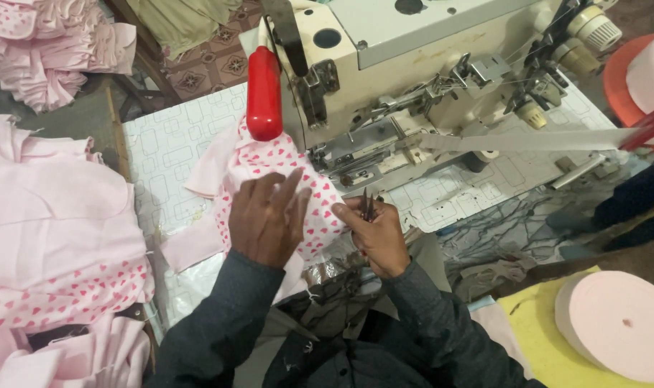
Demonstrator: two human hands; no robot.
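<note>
A small pair of snips [368, 206] is pinched in the right hand [376, 237]. At its nine o'clock, the heart-print pink garment [280, 162] is pressed flat under the left hand [268, 215], fingers spread. At twelve o'clock, the sewing machine [413, 65] is seen, with a red bottle [264, 93] beside it.

Left hand [268, 215] flat, palm down, fingers [289, 185] spread; right hand [376, 233] curled, fingers pinched together.

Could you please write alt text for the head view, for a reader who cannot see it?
At a sewing machine, a person's left hand presses flat on pink heart-print fabric while the right hand holds small thread snips at its edge. More pink garments are piled at left.
</note>
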